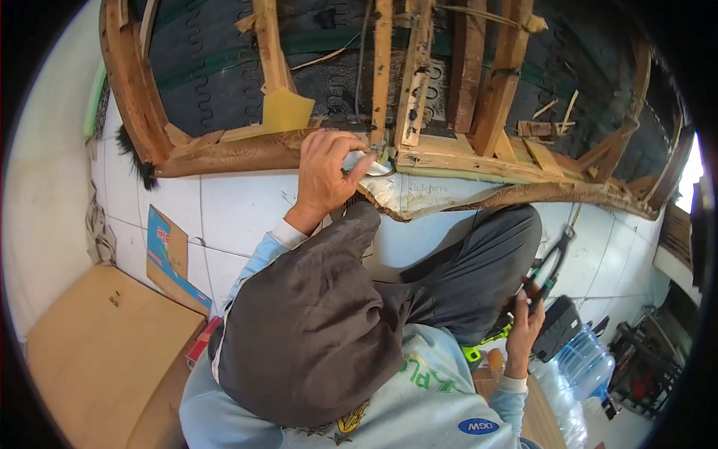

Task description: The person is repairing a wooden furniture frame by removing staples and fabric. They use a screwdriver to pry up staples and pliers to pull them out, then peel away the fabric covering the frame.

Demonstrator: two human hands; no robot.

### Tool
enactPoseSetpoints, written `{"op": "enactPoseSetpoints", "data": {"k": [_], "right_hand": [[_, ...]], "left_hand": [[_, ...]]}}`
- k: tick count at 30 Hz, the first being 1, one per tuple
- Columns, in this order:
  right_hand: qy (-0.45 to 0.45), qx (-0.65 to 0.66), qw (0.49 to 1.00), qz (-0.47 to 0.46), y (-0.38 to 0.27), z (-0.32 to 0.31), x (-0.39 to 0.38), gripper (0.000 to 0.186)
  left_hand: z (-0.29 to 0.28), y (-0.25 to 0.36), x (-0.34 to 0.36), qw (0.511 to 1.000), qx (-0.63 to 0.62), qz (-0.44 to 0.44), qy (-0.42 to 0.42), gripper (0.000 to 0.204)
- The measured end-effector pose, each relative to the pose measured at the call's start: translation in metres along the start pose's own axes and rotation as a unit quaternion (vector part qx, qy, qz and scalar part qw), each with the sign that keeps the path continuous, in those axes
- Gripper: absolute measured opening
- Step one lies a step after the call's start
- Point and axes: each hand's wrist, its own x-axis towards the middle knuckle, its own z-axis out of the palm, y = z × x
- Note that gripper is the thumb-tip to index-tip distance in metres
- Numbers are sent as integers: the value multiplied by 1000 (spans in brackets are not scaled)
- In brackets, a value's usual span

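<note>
Curving left hand (pixel 327 168) over brown fabric (pixel 247 153) along the wooden frame's edge (pixel 467 160), cannot tell if pinching; clasping green-and-black tool (pixel 550 285) in right hand (pixel 526 329), beside right knee (pixel 516 232).

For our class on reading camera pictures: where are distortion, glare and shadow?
Head view: wooden frame bowed at its ends, probably partly by the lens; head view: a blown-out white patch at far right; head view: soft shadow on floor tiles between the legs.
</note>
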Motion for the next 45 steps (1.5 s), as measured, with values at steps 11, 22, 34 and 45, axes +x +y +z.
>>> {"op": "enactPoseSetpoints", "data": {"k": [11, 22, 34, 45], "right_hand": [[-465, 170, 817, 295, -119, 153, 27, 59], [-461, 165, 803, 341, -166, 176, 35, 64], [-478, 67, 812, 329, -206, 188, 41, 68], [-461, 78, 847, 254, -181, 189, 30, 42]], "left_hand": [[-11, 18, 4, 997, -52, -56, -20, 86], [-8, 12, 7, 995, -62, -75, -23, 76], [-10, 8, 5, 995, -72, -65, -11, 58], [-7, 6, 4, 995, -74, -62, -17, 59]]}}
